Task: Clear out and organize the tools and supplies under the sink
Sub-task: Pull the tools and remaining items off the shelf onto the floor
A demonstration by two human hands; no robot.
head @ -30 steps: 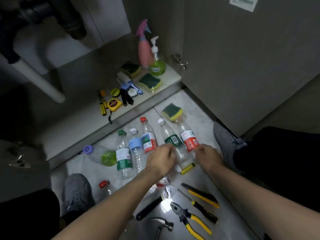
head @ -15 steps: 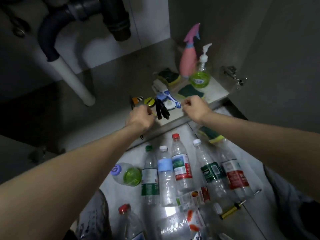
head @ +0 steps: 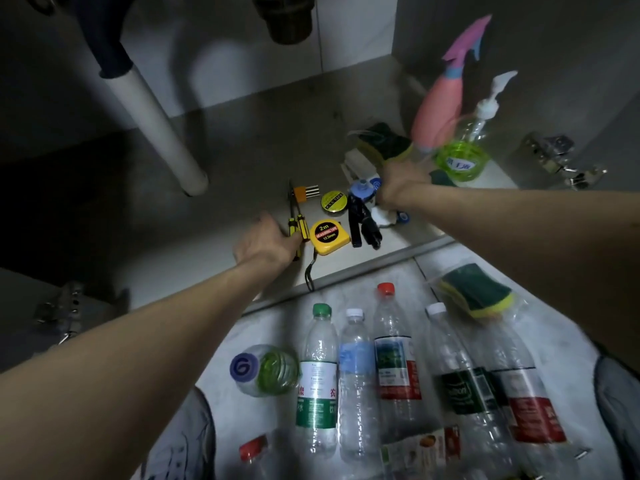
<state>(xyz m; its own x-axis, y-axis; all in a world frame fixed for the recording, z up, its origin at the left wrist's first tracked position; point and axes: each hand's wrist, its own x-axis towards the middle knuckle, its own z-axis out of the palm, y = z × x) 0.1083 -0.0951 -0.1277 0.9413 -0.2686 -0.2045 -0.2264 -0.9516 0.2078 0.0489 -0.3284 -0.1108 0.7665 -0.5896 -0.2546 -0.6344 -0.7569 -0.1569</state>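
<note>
Inside the cabinet [head: 225, 157], my left hand [head: 266, 240] reaches to two yellow-and-black screwdrivers [head: 298, 226], its fingertips touching the handles and its thumb spread. Beside them lie a yellow tape measure [head: 327, 233], a roll of PVC tape [head: 333, 201] and a black tool [head: 362, 226]. My right hand [head: 401, 181] is further back, against a bagged green-and-yellow sponge [head: 384, 142]; its fingers are hidden. A pink spray bottle [head: 438, 109] and a green soap dispenser [head: 462, 157] stand just behind it.
Several plastic bottles [head: 356, 382] lie in a row on the floor outside, with another bagged sponge [head: 474, 292] at the right. A white drain pipe [head: 156, 123] comes down at the cabinet's left. Door hinges [head: 554, 157] stick out at the right.
Both hands have reached deeper into the cabinet. The left went from above the tape measure to the screwdrivers; the right moved back towards the sponge and spray bottle. The view has shifted closer.
</note>
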